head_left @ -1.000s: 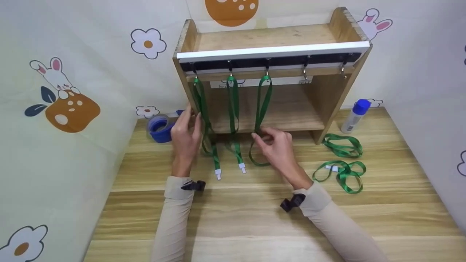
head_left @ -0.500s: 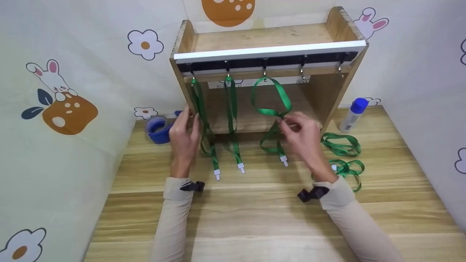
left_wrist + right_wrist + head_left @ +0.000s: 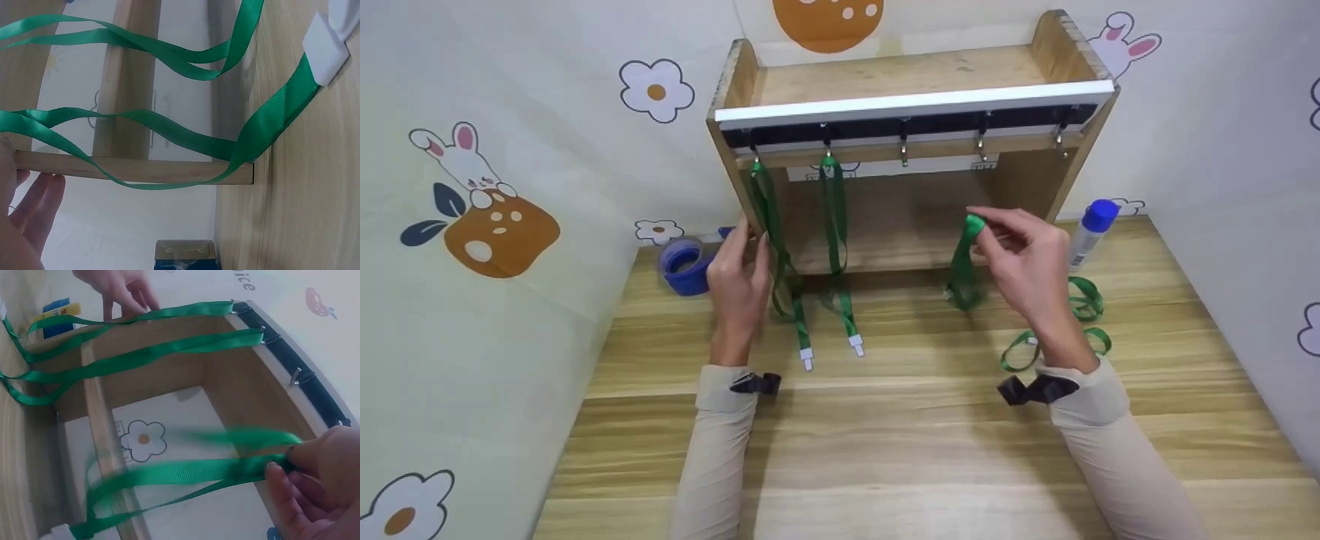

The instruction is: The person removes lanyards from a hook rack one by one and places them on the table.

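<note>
My right hand pinches a green lanyard by its upper end, in front of the wooden shelf. The strap dangles from the fingertips, blurred in the right wrist view, with a white clip at its lower end. On the left, my left hand holds the shelf's side panel between thumb and fingers. Beside it, one green lanyard hangs from the leftmost hook, and another lanyard hangs from the second. The third hook bears nothing.
Two more hooks stick out at the right of the black strip. Loose green lanyards lie on the table, partly behind my right arm. A glue stick stands at right; a blue tape dispenser sits at left.
The third lanyard has come off its hook and moved right and forward of the shelf in my right hand. My left hand has stayed on the side panel.
</note>
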`<state>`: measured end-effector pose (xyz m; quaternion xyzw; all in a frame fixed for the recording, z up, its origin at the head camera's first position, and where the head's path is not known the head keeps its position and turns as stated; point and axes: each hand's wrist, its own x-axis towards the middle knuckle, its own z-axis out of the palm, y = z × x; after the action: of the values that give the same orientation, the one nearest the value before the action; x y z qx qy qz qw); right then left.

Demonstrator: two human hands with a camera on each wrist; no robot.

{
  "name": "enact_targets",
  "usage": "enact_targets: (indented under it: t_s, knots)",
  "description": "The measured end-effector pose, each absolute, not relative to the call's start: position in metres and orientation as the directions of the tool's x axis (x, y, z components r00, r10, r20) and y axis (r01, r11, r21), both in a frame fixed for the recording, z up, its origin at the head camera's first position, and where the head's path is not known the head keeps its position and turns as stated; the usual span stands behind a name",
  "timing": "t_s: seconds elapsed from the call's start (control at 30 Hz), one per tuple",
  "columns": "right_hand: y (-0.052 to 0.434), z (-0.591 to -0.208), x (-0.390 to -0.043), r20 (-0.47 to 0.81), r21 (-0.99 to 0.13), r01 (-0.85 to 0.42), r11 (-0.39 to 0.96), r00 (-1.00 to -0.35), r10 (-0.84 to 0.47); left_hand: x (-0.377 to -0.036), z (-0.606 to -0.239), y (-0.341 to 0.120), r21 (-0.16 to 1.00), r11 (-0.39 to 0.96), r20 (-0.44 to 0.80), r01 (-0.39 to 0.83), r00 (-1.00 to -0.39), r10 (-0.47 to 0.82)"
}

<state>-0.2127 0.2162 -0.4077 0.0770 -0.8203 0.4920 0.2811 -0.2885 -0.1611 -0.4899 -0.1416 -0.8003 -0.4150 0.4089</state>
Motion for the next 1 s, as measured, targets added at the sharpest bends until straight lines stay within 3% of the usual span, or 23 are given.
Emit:
enact_targets:
  t_s: [0.27,0.47,0.67,0.83,1.0]
  knots:
    - [0.232,-0.424,-0.212,0.381,-0.799,-0.294,0.525,-0.922,0.064,-0.289,-0.49,-0.16,0.562,0.61,0.758,0.558,-0.644,-0.108]
    - [0.249,-0.427,-0.211,0.338,-0.829,-0.265,0.492,-0.939,0.063,-0.29,-0.491,-0.16,0.555,0.615,0.761,0.56,-0.641,-0.104]
    - [0.275,-0.43,-0.208,0.291,-0.822,-0.197,0.534,-0.952,0.097,-0.291,-0.49,-0.159,0.537,0.627,0.775,0.565,-0.623,-0.103]
    - [0.281,-0.439,-0.208,0.279,-0.801,-0.165,0.576,-0.953,0.115,-0.29,-0.489,-0.161,0.556,0.627,0.757,0.546,-0.644,-0.109]
    - [0.267,-0.455,-0.212,0.252,-0.798,-0.186,0.574,-0.967,0.037,-0.29,-0.491,-0.161,0.565,0.625,0.749,0.538,-0.653,-0.116]
